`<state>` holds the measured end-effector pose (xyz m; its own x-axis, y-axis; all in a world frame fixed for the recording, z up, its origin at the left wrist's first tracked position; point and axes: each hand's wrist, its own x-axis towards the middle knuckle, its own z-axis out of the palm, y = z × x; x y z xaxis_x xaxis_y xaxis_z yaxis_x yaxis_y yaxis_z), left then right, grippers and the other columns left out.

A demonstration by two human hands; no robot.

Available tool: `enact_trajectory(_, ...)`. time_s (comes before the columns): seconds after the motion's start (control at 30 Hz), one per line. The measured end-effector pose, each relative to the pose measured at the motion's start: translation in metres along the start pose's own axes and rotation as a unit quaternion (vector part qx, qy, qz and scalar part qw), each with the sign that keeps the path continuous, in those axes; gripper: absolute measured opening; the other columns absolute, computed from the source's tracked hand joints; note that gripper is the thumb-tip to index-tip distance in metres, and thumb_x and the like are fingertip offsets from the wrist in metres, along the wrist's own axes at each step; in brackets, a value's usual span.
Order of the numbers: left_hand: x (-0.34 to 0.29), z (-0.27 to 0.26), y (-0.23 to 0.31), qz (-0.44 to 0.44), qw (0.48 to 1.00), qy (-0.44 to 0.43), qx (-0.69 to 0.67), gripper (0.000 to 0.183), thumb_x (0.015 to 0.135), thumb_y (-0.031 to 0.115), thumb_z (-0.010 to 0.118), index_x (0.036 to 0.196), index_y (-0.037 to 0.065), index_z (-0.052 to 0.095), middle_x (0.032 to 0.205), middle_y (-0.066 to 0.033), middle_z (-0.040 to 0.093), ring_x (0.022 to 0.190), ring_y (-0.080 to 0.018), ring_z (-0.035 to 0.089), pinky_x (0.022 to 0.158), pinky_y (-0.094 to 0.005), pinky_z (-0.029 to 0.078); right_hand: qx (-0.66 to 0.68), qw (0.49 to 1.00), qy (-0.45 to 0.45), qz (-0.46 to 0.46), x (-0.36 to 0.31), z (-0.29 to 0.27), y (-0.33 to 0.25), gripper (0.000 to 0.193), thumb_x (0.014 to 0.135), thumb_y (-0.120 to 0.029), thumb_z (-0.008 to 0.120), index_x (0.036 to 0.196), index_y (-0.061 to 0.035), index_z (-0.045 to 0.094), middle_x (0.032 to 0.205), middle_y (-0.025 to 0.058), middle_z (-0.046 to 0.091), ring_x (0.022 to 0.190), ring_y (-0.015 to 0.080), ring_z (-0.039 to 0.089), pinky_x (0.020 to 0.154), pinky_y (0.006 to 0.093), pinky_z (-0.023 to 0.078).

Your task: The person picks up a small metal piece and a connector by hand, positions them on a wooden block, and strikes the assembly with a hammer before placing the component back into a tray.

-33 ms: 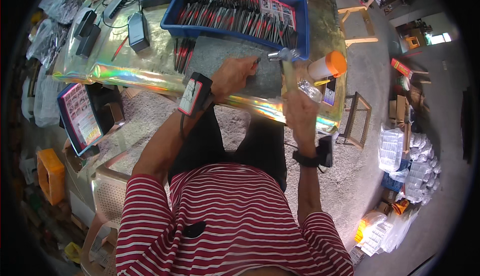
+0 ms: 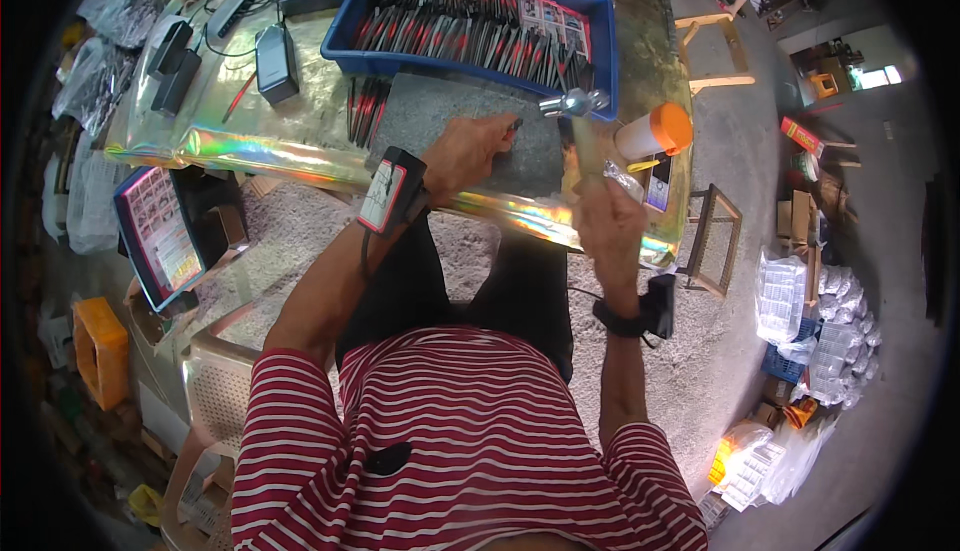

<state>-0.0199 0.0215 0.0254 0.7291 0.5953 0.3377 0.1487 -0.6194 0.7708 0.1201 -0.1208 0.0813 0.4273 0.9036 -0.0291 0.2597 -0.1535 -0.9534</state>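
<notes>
My right hand (image 2: 610,216) is wrapped round the wooden handle of a hammer (image 2: 586,146). Its shiny metal head is raised beside the right end of a flat dark grey slab (image 2: 425,101) at the table's near edge. My left hand (image 2: 465,156) rests over this slab, thumb and fingers pinching a small dark piece (image 2: 515,125), too small to name. Left of the slab lies a short row of thin black and red pieces (image 2: 366,111). Behind it, a blue tray (image 2: 345,58) holds many similar pieces in rows.
A jar with an orange lid (image 2: 672,129) stands right of the hammer, near crumpled clear plastic (image 2: 625,183). Dark and grey boxy devices (image 2: 275,63) with cables lie at the table's left. A plastic chair (image 2: 215,381) is at my left; wrapped packs (image 2: 840,321) sit on the floor at right.
The hammer and my right hand have shifted slightly to the right, with the hammer head a little further from my left hand. My left hand stays almost still.
</notes>
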Motion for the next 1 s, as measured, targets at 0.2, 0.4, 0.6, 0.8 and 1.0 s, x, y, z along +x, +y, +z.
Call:
enact_trajectory(0.2, -0.002, 0.006, -0.004, 0.05, 0.998, 0.042, 0.004, 0.016, 0.069, -0.008, 0.052, 0.079, 0.001, 0.044, 0.066, -0.0151, 0.049, 0.059, -0.0293, 0.051, 0.053, -0.0326, 0.041, -0.21, 0.954, 0.022, -0.213, -0.003, -0.012, -0.034, 0.015, 0.081, -0.014, 0.054, 0.083, 0.0002, 0.051, 0.055, 0.0109, 0.05, 0.045, 0.02, 0.05, 0.043, 0.0288, 0.037)
enact_trajectory(0.4, -0.002, 0.006, -0.006, 0.063, 0.997, 0.049, 0.005, 0.014, 0.072, -0.005, 0.051, 0.084, 0.0, 0.045, 0.073, -0.0168, 0.056, 0.065, -0.0326, 0.057, 0.051, -0.0349, 0.045, -0.333, 0.908, 0.006, -0.255, -0.002, -0.015, -0.044, 0.013, 0.077, -0.01, 0.057, 0.083, -0.0003, 0.052, 0.061, 0.0158, 0.054, 0.049, 0.0274, 0.053, 0.044, 0.0329, 0.039)
enact_trajectory(0.6, -0.003, 0.007, -0.008, 0.043, 0.998, 0.051, -0.015, 0.015, 0.072, -0.006, 0.05, 0.084, 0.0, 0.044, 0.069, -0.0168, 0.054, 0.063, -0.0321, 0.055, 0.054, -0.0345, 0.043, -0.229, 0.918, 0.126, -0.297, -0.019, -0.012, -0.075, 0.009, 0.08, -0.003, 0.048, 0.086, 0.0012, 0.053, 0.065, 0.0043, 0.051, 0.057, 0.0085, 0.048, 0.048, 0.0251, 0.039)
enact_trajectory(0.8, -0.005, 0.008, -0.005, 0.046, 0.998, 0.031, 0.022, 0.016, 0.071, -0.007, 0.05, 0.081, 0.001, 0.041, 0.066, -0.0152, 0.05, 0.059, -0.0318, 0.051, 0.053, -0.0348, 0.041, -0.371, 0.894, 0.04, -0.25, -0.006, -0.01, -0.038, 0.015, 0.076, -0.01, 0.058, 0.087, -0.0015, 0.052, 0.061, 0.016, 0.053, 0.049, 0.0253, 0.053, 0.043, 0.0321, 0.039)
enact_trajectory(1.0, -0.002, 0.007, -0.005, 0.054, 0.997, 0.056, -0.028, 0.017, 0.069, -0.009, 0.049, 0.08, 0.001, 0.041, 0.063, -0.0155, 0.048, 0.057, -0.0331, 0.049, 0.051, -0.0358, 0.04, -0.243, 0.909, 0.141, -0.308, -0.022, -0.017, -0.069, 0.017, 0.076, -0.008, 0.059, 0.088, 0.0007, 0.051, 0.062, 0.0146, 0.053, 0.048, 0.0241, 0.053, 0.044, 0.03, 0.04)
